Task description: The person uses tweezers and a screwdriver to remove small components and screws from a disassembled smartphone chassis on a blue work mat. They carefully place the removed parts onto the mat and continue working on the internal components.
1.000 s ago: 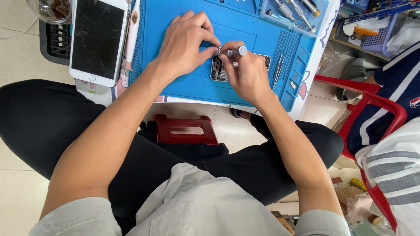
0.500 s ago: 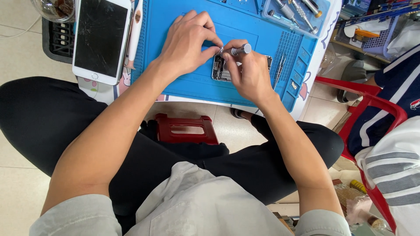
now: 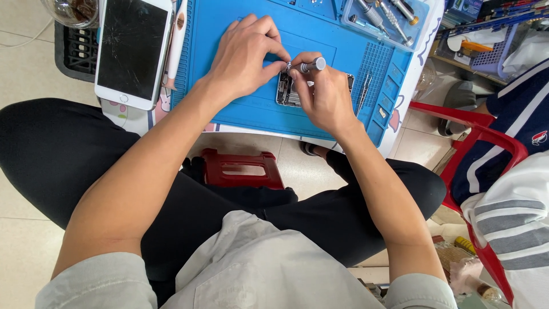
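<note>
Left hand: your left hand (image 3: pixel 243 57) rests on the blue work mat (image 3: pixel 229 97), thumb and forefinger pinched narrow at the upper left corner of the opened phone body (image 3: pixel 289 91); whether they grip a small part there cannot be told.
Right hand: your right hand (image 3: pixel 323 94) is closed around one grey precision screwdriver (image 3: pixel 309 65), its tip set at that same corner.
Work piece: the opened phone body lies flat near the middle of the mat, between your two hands and partly under the right one — its inner parts show.
Done so far: judging from the bare interior, the phone body is already open; the white phone with a cracked screen (image 3: pixel 132 48) lies apart at the mat's left edge, untouched.
Left to do: the driver sits on the corner fastener, so work inside appears unfinished — how many fasteners remain is too small to tell.
Counts: two hands, one driver in hand, one opened body, one white phone, one mat.
Tool tray: at least three spare drivers (image 3: pixel 383 17) lie in the mat's upper right compartment.
Surroundings: one red stool (image 3: pixel 243 169) below the table; another person's striped sleeve (image 3: pixel 514 217) at the right.
</note>
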